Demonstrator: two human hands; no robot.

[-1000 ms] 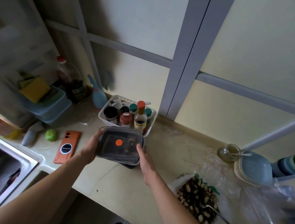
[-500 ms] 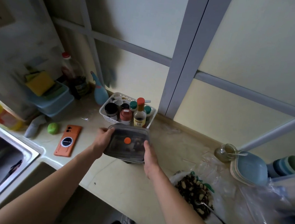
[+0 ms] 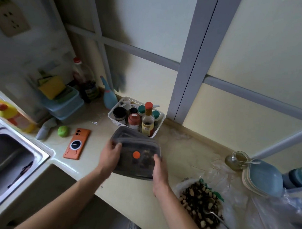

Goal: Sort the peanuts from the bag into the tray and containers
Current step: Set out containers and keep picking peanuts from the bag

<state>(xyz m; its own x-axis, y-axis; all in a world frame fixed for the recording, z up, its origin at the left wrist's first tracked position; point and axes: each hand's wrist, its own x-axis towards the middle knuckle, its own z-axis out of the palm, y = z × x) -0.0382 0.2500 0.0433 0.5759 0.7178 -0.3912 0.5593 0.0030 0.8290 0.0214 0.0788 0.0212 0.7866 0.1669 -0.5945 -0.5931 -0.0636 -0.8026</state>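
A dark, lidded plastic container [image 3: 136, 149] with an orange sticker on its lid sits between both hands above the counter, just in front of the condiment basket. My left hand [image 3: 110, 154] grips its left edge with the thumb on the lid. My right hand [image 3: 160, 171] grips its right edge. Something dark shows through the lid. To the right, an open clear plastic bag [image 3: 232, 176] holds a heap of peanuts [image 3: 201, 203] with a metal spoon [image 3: 214, 215] in it.
A white basket [image 3: 159, 122] of bottles stands behind the container. An orange phone [image 3: 77, 143] and a green ball [image 3: 63, 130] lie to the left, beside the sink [image 3: 2, 157]. A glass jar [image 3: 238, 160] and stacked blue dishes [image 3: 262, 177] stand at the right.
Both hands have carried the container a little forward and right, closer to the basket. The view has shifted, so the counter items sit lower and further right.
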